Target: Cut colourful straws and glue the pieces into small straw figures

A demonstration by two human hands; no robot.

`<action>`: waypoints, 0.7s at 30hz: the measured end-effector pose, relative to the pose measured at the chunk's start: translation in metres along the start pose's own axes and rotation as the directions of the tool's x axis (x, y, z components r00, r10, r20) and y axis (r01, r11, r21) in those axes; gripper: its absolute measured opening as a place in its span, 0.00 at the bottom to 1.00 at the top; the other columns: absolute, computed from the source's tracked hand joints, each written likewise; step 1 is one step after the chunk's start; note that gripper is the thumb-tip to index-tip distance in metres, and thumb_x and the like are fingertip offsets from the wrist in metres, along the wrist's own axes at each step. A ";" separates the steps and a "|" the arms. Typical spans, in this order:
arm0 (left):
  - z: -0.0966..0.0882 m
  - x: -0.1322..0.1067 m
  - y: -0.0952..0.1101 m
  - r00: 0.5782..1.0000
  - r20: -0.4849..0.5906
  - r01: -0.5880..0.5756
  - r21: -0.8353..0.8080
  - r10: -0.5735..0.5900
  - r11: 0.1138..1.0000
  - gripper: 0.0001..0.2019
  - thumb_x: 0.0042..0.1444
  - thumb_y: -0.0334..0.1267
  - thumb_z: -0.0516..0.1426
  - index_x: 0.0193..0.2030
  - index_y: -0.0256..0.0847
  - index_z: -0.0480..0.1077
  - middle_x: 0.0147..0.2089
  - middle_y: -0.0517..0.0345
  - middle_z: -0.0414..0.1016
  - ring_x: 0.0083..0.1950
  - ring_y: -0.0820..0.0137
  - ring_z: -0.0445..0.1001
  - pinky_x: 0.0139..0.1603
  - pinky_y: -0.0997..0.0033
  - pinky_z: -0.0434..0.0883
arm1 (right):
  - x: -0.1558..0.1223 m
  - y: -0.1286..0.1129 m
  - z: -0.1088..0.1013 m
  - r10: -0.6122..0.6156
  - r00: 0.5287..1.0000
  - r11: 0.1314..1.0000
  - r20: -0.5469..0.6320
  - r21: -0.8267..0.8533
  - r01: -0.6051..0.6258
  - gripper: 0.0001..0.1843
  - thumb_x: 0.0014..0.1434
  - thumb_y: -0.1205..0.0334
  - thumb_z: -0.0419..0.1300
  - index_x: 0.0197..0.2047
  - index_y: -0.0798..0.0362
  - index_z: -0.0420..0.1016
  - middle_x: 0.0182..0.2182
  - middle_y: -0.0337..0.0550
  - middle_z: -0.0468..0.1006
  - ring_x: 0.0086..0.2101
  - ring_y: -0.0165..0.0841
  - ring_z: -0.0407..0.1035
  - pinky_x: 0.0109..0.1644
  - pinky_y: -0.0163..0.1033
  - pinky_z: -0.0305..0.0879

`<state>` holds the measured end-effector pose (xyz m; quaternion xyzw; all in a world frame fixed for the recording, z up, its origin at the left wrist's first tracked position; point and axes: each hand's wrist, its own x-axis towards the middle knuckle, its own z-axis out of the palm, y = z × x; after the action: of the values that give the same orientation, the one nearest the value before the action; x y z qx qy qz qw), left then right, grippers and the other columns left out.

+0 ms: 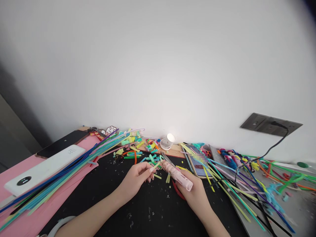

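Observation:
My left hand (138, 177) pinches a short yellow-green pipe cleaner (157, 165) between thumb and fingers. In my right hand (194, 191) is a pink patterned stick-like tool (175, 173); its exact kind is not clear. The far end of the tool meets or nearly meets the tip of the pipe cleaner. Red-handled scissors (178, 191) lie on the black mat under my right hand, partly hidden by it. Short green and teal pipe cleaner pieces (152, 158) are scattered just beyond my hands.
A paper cup (168, 141) stands against the wall. Long pipe cleaner bundles lie left (64, 174) and right (227, 187). A white power bank (46, 168) and a dark phone (63, 144) sit left; a lit phone (200, 166) lies right. A black cord (276, 143) hangs from the wall socket.

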<state>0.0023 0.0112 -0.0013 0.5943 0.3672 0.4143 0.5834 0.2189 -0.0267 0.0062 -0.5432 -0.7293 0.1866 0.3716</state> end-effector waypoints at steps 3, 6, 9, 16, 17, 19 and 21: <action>0.000 0.000 0.001 1.000 0.001 -0.003 0.009 0.003 1.000 0.11 0.56 0.41 0.52 0.28 0.36 0.67 0.25 0.61 0.66 0.27 0.73 0.63 0.31 0.75 0.63 | 0.000 -0.001 0.000 -0.002 1.000 1.000 0.002 -0.011 0.002 0.12 0.53 0.68 0.54 0.41 0.52 0.74 0.33 0.42 0.78 0.30 0.34 0.72 0.34 0.34 0.67; 0.000 0.000 0.001 1.000 0.000 -0.009 0.017 0.009 1.000 0.12 0.56 0.42 0.51 0.28 0.36 0.67 0.26 0.60 0.66 0.27 0.72 0.64 0.31 0.74 0.63 | 0.000 -0.001 0.000 0.006 1.000 1.000 -0.007 -0.030 -0.006 0.12 0.54 0.68 0.54 0.41 0.52 0.75 0.33 0.42 0.78 0.31 0.35 0.72 0.34 0.35 0.68; 0.000 0.000 0.001 1.000 0.001 -0.008 0.020 0.008 1.000 0.12 0.56 0.42 0.51 0.29 0.36 0.67 0.26 0.60 0.66 0.27 0.72 0.63 0.31 0.74 0.63 | 0.000 0.001 0.000 0.016 0.999 0.999 -0.028 -0.030 -0.017 0.13 0.54 0.67 0.55 0.43 0.52 0.74 0.35 0.43 0.79 0.33 0.36 0.73 0.37 0.36 0.68; 0.000 -0.001 0.003 1.000 -0.002 -0.016 0.045 0.016 0.999 0.12 0.57 0.41 0.51 0.28 0.36 0.67 0.26 0.60 0.66 0.27 0.72 0.63 0.31 0.74 0.63 | -0.001 0.009 -0.001 0.107 0.990 0.994 -0.095 0.018 -0.105 0.11 0.55 0.64 0.55 0.41 0.53 0.73 0.35 0.41 0.78 0.33 0.35 0.73 0.36 0.34 0.67; 0.000 -0.001 0.003 1.000 -0.001 -0.018 0.052 0.019 0.998 0.12 0.57 0.41 0.51 0.28 0.36 0.67 0.26 0.60 0.66 0.28 0.72 0.63 0.32 0.74 0.63 | -0.001 0.008 -0.001 0.108 0.990 0.994 -0.095 0.028 -0.106 0.11 0.55 0.64 0.55 0.41 0.53 0.73 0.35 0.42 0.78 0.33 0.35 0.72 0.37 0.34 0.67; 0.000 -0.001 0.002 1.000 0.002 -0.021 0.069 0.021 0.997 0.12 0.57 0.41 0.50 0.28 0.37 0.66 0.26 0.61 0.66 0.28 0.72 0.64 0.32 0.74 0.63 | -0.002 0.006 -0.002 0.099 0.992 0.994 -0.074 0.050 -0.095 0.11 0.54 0.65 0.55 0.41 0.54 0.72 0.35 0.42 0.77 0.33 0.35 0.71 0.37 0.35 0.66; 0.000 -0.001 0.002 1.000 -0.001 -0.027 0.092 0.028 0.995 0.12 0.58 0.41 0.50 0.28 0.37 0.66 0.27 0.61 0.66 0.29 0.72 0.64 0.32 0.74 0.63 | -0.003 0.003 -0.003 0.080 0.996 0.995 -0.025 0.069 -0.079 0.09 0.53 0.66 0.55 0.39 0.54 0.72 0.32 0.42 0.76 0.30 0.34 0.70 0.34 0.34 0.65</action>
<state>0.0019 0.0103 0.0004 0.6250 0.3784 0.4057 0.5491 0.2233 -0.0291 0.0048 -0.5614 -0.6952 0.2184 0.3922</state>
